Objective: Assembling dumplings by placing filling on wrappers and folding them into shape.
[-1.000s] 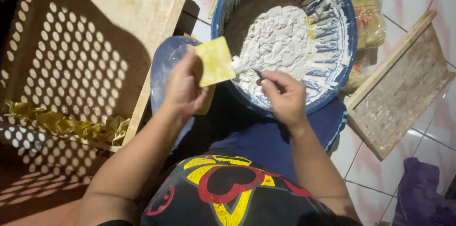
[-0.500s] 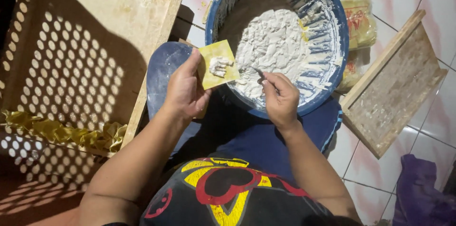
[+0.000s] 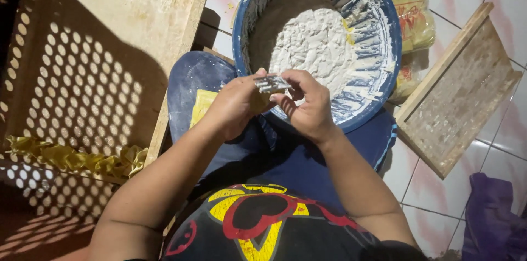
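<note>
Hands [image 3: 274, 102] (2) pinch spoon [image 3: 273, 83].

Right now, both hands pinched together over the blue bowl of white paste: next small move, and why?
Probably finish pressing the wrapper's edges shut, then set the piece on the perforated wooden tray. The left hand and right hand meet around a small paste-smeared piece above the round blue plastic bowl. A row of folded yellow pieces already lies on that tray.

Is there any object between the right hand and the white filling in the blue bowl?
Nothing visible. The right hand is at the near rim of the blue bowl, and the white filling lies uncovered beyond it.
</note>
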